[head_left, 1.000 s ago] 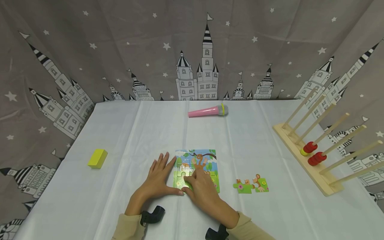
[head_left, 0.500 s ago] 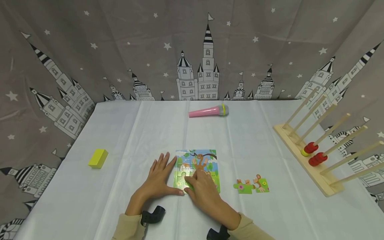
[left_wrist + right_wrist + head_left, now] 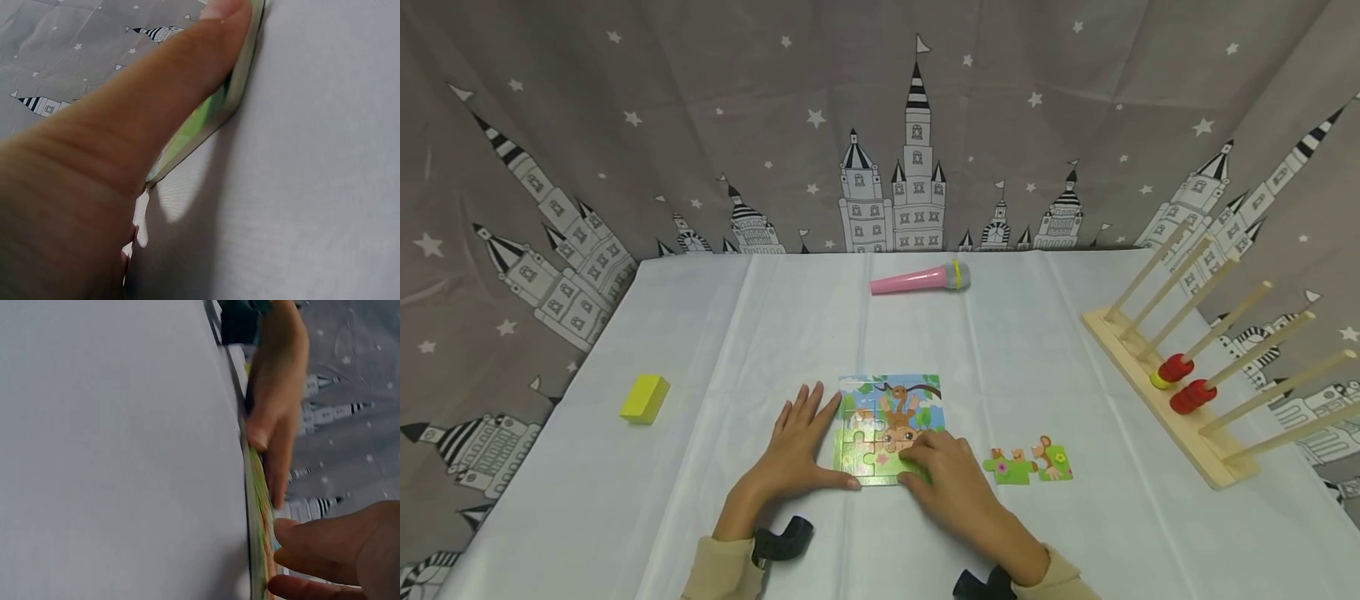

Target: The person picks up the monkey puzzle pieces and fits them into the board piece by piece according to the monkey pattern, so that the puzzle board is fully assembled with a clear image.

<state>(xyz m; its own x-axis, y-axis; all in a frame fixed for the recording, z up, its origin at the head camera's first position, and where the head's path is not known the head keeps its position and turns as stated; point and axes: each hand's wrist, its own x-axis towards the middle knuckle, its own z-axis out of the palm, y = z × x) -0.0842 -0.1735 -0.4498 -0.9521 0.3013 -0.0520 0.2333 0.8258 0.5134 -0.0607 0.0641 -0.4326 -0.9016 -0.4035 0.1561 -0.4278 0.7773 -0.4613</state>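
A square jigsaw puzzle (image 3: 859, 454) with a monkey hanging from a branch lies on the white-covered table in the head view. My left hand (image 3: 799, 450) rests flat along its left side with fingers spread; the thumb touches the near edge, as the left wrist view also shows. Over the puzzle's lower right part, my right hand (image 3: 951, 479) has its fingers loosely bent and fingertips down on the surface. The right wrist view shows nothing between its thumb and fingers. Further right, puzzle pieces (image 3: 1011, 470) with green ground and animal parts lie loose on the cloth.
A pink toy microphone (image 3: 913, 279) lies at the back of the table. The yellow block (image 3: 644, 398) sits at the left. On the right stands a wooden peg rack (image 3: 1172, 408) with red and yellow beads. A grey castle-print curtain (image 3: 715, 108) hangs behind.
My right hand has slid to the right across the puzzle, uncovering the monkey's face and a flower piece in the bottom row. The left hand has stayed in place.
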